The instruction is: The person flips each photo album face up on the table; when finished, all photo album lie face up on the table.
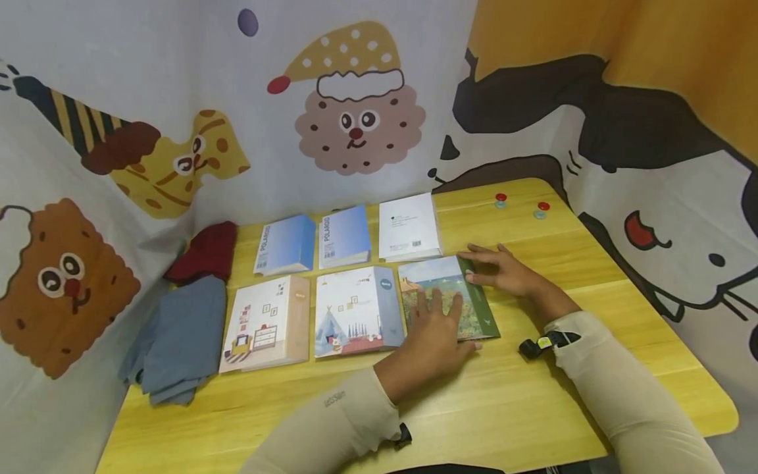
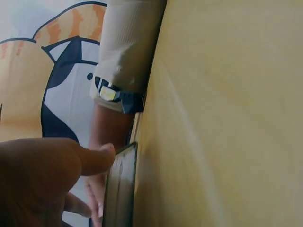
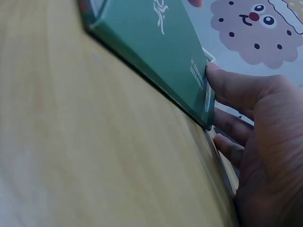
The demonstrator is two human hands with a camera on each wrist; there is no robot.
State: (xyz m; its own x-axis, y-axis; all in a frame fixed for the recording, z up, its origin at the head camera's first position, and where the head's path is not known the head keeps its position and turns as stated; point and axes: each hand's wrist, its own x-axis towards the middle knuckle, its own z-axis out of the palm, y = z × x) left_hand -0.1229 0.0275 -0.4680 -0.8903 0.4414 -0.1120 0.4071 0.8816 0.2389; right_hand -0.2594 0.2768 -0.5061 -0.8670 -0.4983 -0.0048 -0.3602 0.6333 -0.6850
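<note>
Far left of the left grip point(image 1: 429, 339), a white curtain point(image 1: 148, 39) hung in soft folds and printed with a brown biscuit point(image 1: 35, 316). At its foot, a dark red cloth point(image 1: 210, 253) and, nearer, a folded blue-grey cloth point(image 1: 183, 336), both on the table point(image 1: 503, 408), yellow with long wood grain. Next toward the left grip, a peach-spined album point(image 1: 263, 322), flat, with a blue POLARGO album point(image 1: 290, 240) behind. Just left of the left grip, a tent-picture album point(image 1: 349, 309); behind that, a second POLARGO album point(image 1: 346, 237). Beyond the left grip, a white book point(image 1: 408, 227), barcode upward, and higher on the curtain a pink cookie point(image 1: 361, 131) in a dotted cap.

Under the left grip, flat on the table, a green-spined book point(image 1: 447, 278), landscape cover upward. Left grip spread wide over the cover, thumb at the near edge. At the book's far right corner, the right grip point(image 1: 503, 266), loosely wide, thumb touching the spine. Beyond the right grip, small red and pale blue pieces point(image 1: 501, 197) near the table's back edge; farther right, a black-and-white animal print point(image 1: 687, 224) under orange fabric point(image 1: 681, 39).
</note>
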